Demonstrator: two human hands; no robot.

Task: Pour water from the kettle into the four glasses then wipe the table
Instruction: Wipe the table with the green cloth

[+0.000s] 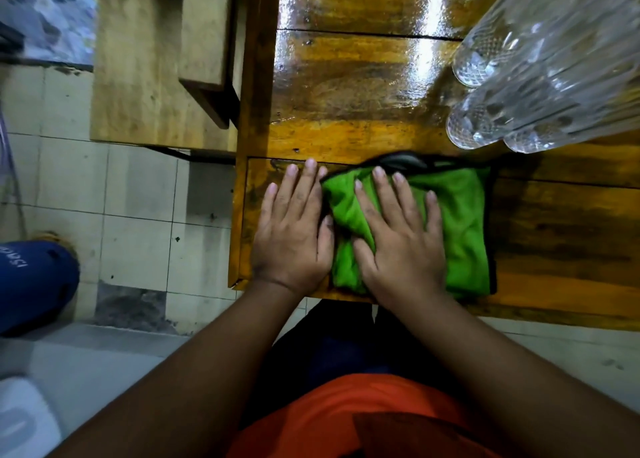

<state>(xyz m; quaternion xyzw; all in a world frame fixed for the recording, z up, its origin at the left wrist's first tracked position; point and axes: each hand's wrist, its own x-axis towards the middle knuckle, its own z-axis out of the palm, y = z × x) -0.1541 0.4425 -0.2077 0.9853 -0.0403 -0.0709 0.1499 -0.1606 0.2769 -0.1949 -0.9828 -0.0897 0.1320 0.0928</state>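
Cloth (460, 222) on table (346, 87) corner, glasses (540, 76) behind-right.

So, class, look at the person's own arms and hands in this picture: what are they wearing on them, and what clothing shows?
Both forearms are bare, with no sleeves reaching them. The left hand and right hand wear no gloves, rings, watch or bracelet that I can see. The fingernails are short and unpainted. Below the arms an orange-red shirt shows.

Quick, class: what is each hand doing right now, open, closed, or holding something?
Left hand: open, flat on the table, thumb side touching the green cloth.
Right hand: open, fingers straight, pressing flat on the green cloth.
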